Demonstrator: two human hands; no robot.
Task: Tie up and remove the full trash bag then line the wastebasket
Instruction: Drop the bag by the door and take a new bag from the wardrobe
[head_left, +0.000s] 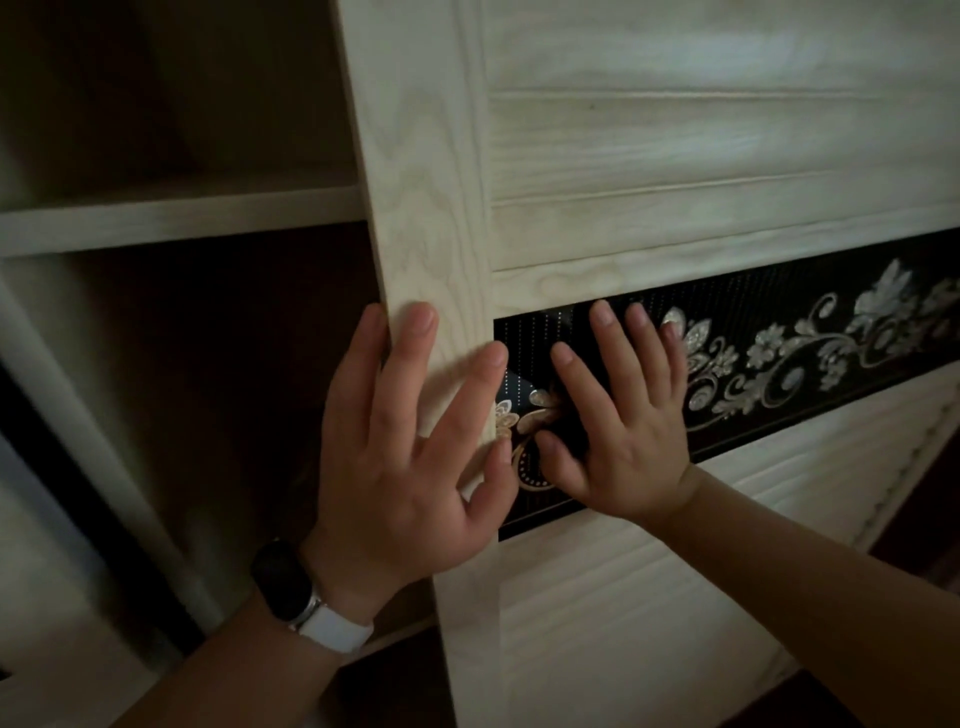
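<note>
both hands lie flat against a pale wooden door (426, 208), a sliding cupboard panel that fills the right and centre of the view. the left hand (405, 457) rests on the door's upright left frame piece, its fingers straight and spread wide, gripping nothing; its outermost visible finger lies right along the door's left edge and its thumb points toward the door's middle. whether another finger curls behind that edge cannot be told. the right hand (623, 441) is just beside it, further in from the door's edge, palm pressed on the black floral band (805, 353) that crosses the door at mid-height; its fingers are also straight and slightly fanned, holding nothing. the two hands are close but do not touch. a dark watch (283, 577) on a white strap (332, 629) sits on the left wrist, below the door's edge in the view. above the band the door carries wide horizontal slats (701, 130), and below the band a panel of finer ribbed slats (623, 597). to the left of the door the cupboard stands open, showing a pale shelf (182, 218) with dark compartments above and beneath it. the light is dim and the edges of the view are blurred. the trash bag and the wastebasket lie outside this view, so where they stand relative to the door cannot be told.
</note>
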